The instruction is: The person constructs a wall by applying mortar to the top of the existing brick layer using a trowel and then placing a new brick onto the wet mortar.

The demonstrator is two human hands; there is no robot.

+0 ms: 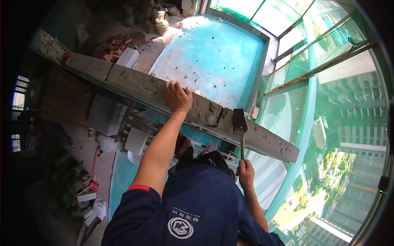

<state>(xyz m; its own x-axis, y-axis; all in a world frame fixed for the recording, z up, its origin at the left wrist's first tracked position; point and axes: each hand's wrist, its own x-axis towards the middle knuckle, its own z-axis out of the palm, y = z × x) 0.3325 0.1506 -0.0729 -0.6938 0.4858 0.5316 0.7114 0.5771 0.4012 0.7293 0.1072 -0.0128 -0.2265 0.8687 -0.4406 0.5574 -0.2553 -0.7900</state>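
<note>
A grey block wall (133, 82) crosses in front of me, its rough top running from upper left to lower right. My left hand (179, 98) bears on that top, fingers bent over the far edge, gripping it. Lower and to the right, my right hand (246, 174) is closed round the handle of a bricklayer's trowel (239, 121). The trowel's broad dark blade points away from me and lies over the wall top, beside a mortar-smeared joint (225, 118). Whether the blade touches the wall I cannot tell.
Beyond the wall, a turquoise floor (213, 49) carries scattered crumbs. Broken red bricks (114, 50) and sacks (161, 26) lie at the far left. Green netting (301, 82) and window framing border the right. Below me are a metal frame (139, 123) and a pale board (136, 140).
</note>
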